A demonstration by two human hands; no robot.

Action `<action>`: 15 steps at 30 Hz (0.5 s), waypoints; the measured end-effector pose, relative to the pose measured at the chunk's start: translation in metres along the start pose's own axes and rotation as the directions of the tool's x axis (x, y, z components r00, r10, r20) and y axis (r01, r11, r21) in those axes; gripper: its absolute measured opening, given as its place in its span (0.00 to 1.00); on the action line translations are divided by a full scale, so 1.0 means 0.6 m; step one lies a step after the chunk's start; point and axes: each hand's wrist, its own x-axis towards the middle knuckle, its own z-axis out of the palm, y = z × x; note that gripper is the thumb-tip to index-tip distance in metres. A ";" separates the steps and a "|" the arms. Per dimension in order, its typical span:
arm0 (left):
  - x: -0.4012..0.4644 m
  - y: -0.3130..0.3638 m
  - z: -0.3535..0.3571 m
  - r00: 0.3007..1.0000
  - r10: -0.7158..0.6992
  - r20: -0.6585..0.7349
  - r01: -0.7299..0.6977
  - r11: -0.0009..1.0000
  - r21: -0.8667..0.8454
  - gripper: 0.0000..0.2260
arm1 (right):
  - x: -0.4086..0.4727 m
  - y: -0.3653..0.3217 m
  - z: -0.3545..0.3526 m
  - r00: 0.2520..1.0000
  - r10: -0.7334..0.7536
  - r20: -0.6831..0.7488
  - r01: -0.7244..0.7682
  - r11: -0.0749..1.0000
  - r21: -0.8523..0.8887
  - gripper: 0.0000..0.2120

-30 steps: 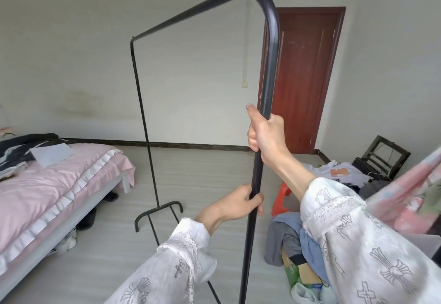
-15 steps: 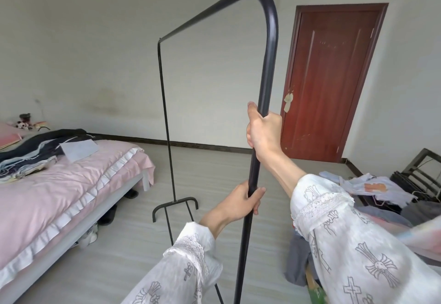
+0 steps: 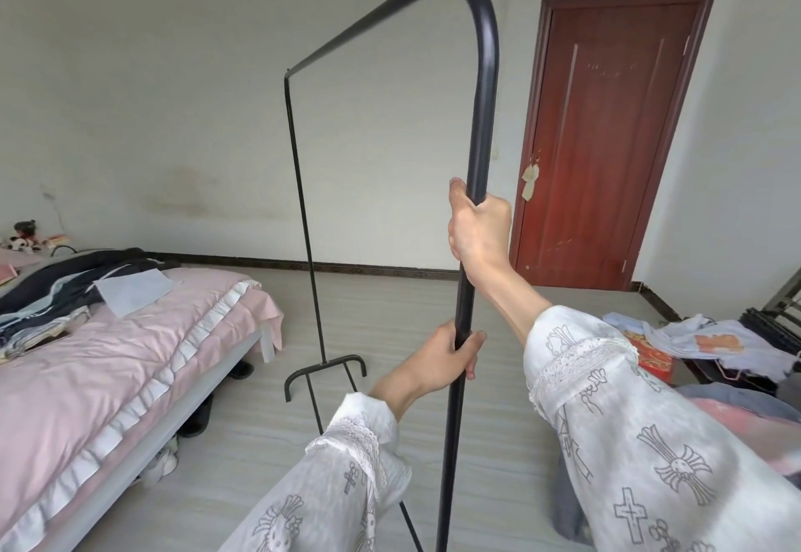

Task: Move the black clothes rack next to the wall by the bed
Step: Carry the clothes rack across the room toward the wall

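Both my hands grip the near upright of the black clothes rack. My right hand is wrapped shut around the tube at the higher position; my left hand is closed on it lower down. The rack stands on open floor between the bed and the door, its far foot near the bed's end, well apart from the back wall.

Hazards, as I judge them: the frame is tall, narrow and held at one post only, so the far end may swing, twist or tip. The curved foot may catch on the bed frame or the clothes on the floor.

Construction: smooth, matte, round metal tubing with a bent top corner; the far post and rail look thinner.
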 end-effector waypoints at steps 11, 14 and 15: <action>0.146 -0.075 -0.075 1.000 -0.001 -0.003 0.001 1.000 0.000 0.11 | 0.146 0.082 0.084 1.000 0.017 0.001 -0.017 1.000 0.020 0.24; 0.202 -0.096 -0.087 0.999 -0.010 -0.036 0.011 1.000 0.012 0.11 | 0.199 0.114 0.099 0.999 0.013 0.036 -0.014 0.999 0.031 0.23; 0.223 -0.103 -0.091 0.999 -0.014 -0.048 0.014 1.000 0.011 0.11 | 0.219 0.125 0.103 0.999 0.014 0.047 -0.016 0.999 0.034 0.23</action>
